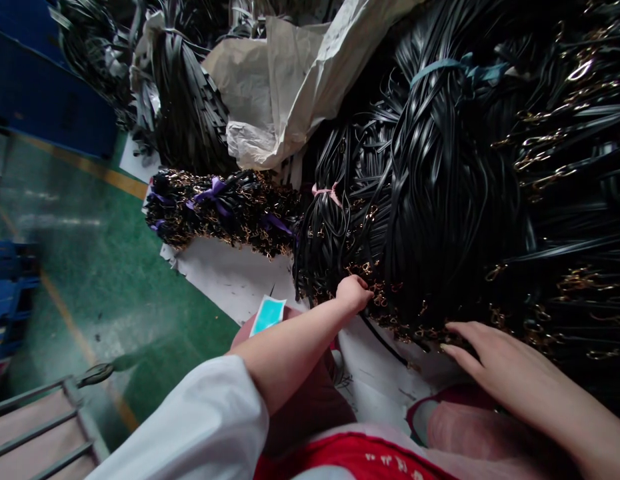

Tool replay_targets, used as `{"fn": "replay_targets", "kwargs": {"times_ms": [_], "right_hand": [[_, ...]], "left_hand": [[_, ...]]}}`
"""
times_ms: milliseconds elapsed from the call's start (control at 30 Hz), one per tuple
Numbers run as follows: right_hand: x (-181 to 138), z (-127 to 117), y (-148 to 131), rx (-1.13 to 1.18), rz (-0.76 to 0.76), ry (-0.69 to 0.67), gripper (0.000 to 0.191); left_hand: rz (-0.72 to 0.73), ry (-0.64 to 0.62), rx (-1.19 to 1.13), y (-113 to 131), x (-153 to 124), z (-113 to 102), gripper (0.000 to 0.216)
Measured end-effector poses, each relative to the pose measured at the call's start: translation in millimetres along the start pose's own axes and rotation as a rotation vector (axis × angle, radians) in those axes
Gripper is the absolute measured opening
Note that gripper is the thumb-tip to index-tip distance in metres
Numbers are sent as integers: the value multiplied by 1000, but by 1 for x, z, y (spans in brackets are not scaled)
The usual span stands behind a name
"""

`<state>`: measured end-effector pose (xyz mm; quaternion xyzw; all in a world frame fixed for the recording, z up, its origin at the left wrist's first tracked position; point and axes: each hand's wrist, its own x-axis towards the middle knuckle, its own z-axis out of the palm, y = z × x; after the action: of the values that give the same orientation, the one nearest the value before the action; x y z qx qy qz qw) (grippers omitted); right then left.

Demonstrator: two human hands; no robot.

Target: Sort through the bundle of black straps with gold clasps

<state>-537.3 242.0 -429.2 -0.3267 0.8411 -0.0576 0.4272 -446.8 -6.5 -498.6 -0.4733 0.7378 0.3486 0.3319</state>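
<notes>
Nearest the camera, a white sleeve [200, 427] covers the left upper arm, and the bare forearm reaches forward over a reddish-brown knee. The left hand [354, 294] is curled into a loose fist, its fingers drawn together and tucked in among the gold-coloured clasps [385, 300] at the lower edge of a big bundle of black straps [440, 193]; whether the fingers actually pinch one clasp is hidden by the knuckles. To the right, the right hand [495, 357] lies flat, palm down, fingers [463, 330] stretched out and slightly apart, the tips resting on the same fringe of clasps and strap ends without gripping anything.

Under both hands, white paper [240, 280] is spread on the floor, and a small turquoise tag [267, 313] lies on it just left of the left forearm. Left of that, the green floor [105, 280] with a yellow line shows, and a metal rack [45, 427] stands at the lower left corner.

Just beyond the fingers, the strap bundle rises thick and glossy, tied with a pink band [327, 192] on its left part and a blue band [455, 67] higher up. Left of it lies a smaller bundle full of clasps, bound with purple ribbon [213, 193]. More clasped straps crowd the right edge. Farther back, crumpled beige wrapping paper [290, 87] covers another heap, and more black strap bundles [185, 100] stand behind on the left beside a blue crate [45, 93].
</notes>
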Motion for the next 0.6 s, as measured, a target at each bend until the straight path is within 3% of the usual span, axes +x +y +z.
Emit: {"fn": "replay_targets", "kwargs": {"times_ms": [233, 600], "right_hand": [[-4, 14, 0, -8, -48, 120, 49], [-12, 10, -12, -13, -33, 144, 49]], "left_hand": [[-113, -16, -396, 0, -1, 28, 21], [-75, -129, -760, 1, -28, 1, 9]]}}
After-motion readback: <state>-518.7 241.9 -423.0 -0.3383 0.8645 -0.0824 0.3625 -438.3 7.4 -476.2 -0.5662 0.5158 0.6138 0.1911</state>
